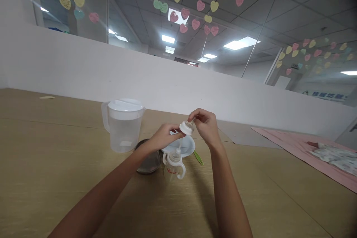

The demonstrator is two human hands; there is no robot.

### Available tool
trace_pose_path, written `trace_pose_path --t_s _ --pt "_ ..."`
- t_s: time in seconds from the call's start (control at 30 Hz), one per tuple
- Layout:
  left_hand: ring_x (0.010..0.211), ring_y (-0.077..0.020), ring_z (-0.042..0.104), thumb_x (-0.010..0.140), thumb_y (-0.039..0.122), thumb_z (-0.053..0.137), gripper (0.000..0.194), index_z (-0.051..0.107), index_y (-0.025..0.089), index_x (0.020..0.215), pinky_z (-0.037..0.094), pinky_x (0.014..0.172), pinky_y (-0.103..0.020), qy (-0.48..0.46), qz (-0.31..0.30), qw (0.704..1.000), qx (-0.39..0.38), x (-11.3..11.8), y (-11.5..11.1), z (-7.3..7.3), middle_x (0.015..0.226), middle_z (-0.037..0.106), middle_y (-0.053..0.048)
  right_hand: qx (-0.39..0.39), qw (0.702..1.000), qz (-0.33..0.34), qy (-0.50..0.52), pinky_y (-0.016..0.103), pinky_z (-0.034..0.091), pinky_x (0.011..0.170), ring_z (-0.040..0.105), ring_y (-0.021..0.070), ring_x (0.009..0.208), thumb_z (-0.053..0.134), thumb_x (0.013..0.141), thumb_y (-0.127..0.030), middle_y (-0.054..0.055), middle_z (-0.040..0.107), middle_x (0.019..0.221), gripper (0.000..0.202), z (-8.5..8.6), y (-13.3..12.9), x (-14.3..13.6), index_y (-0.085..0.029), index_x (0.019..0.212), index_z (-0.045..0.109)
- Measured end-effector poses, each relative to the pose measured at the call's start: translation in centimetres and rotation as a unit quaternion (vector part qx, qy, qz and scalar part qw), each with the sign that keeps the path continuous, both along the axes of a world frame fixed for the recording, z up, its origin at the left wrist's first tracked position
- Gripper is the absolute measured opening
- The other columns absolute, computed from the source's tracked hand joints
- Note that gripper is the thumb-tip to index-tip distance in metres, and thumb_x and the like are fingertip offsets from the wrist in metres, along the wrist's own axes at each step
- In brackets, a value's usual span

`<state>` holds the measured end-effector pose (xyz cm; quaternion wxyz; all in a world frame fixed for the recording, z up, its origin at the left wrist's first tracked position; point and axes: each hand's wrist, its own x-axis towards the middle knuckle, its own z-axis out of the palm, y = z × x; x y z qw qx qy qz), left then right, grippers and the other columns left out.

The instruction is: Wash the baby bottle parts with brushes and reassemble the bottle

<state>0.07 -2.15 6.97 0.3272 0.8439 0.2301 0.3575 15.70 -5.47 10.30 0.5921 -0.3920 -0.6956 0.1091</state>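
Observation:
A white bottle collar with a clear nipple is held up and tilted between both hands. My left hand is closed on the rim of the collar. My right hand pinches the nipple at its upper end. Below them a clear baby bottle with two white handles and red lettering stands upright on the table. A thin pale straw runs between the collar and the bottle's mouth; whether it joins the collar cannot be made out.
A lidded clear pitcher stands on the wooden table to the left. A dark round dish, a pale blue bowl and a green-handled utensil sit around the bottle. At right lies a pink cloth with patterned fabric.

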Motion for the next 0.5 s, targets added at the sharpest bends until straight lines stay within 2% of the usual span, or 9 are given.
trace_pose_path --t_s 0.17,0.33,0.43,0.5 --pt "0.082 -0.0169 0.057 0.078 0.034 0.051 0.027 0.068 0.014 0.087 0.043 0.072 -0.025 -0.035 0.046 0.998 0.003 0.0 0.2 0.3 0.087 0.068 -0.002 0.040 0.997 -0.062 0.029 0.024 0.041 0.059 0.053 0.0128 0.063 0.033 0.049 -0.014 0.001 0.056 0.062 0.023 -0.2 0.2 0.1 -0.018 0.060 0.053" --pt "0.062 -0.0112 0.054 0.075 0.036 0.055 0.028 0.069 0.014 0.085 0.043 0.058 -0.021 -0.048 0.055 0.997 -0.010 -0.7 0.7 0.4 0.084 0.068 -0.004 0.072 0.989 -0.119 0.055 0.022 0.039 0.054 0.050 0.0120 0.058 0.031 0.048 -0.014 0.000 0.053 0.057 0.022 -0.4 0.5 0.1 -0.018 0.058 0.050" --pt "0.051 -0.0083 0.050 0.073 0.042 0.057 0.033 0.069 0.014 0.088 0.039 0.048 -0.021 -0.041 0.075 0.996 -0.028 -1.2 1.6 -0.1 0.083 0.068 -0.005 0.109 0.976 -0.144 0.117 0.021 0.036 0.049 0.047 0.0111 0.053 0.032 0.048 -0.014 -0.001 0.050 0.054 0.019 -0.2 0.5 1.3 -0.018 0.056 0.049" --pt "0.051 -0.0084 0.051 0.073 0.045 0.057 0.036 0.067 0.013 0.087 0.038 0.045 -0.020 -0.048 0.081 0.994 -0.051 -1.4 2.4 -0.5 0.081 0.067 -0.006 0.129 0.966 -0.149 0.166 0.021 0.034 0.048 0.046 0.0106 0.052 0.034 0.047 -0.014 -0.002 0.049 0.053 0.018 0.0 0.4 2.6 -0.018 0.054 0.050"
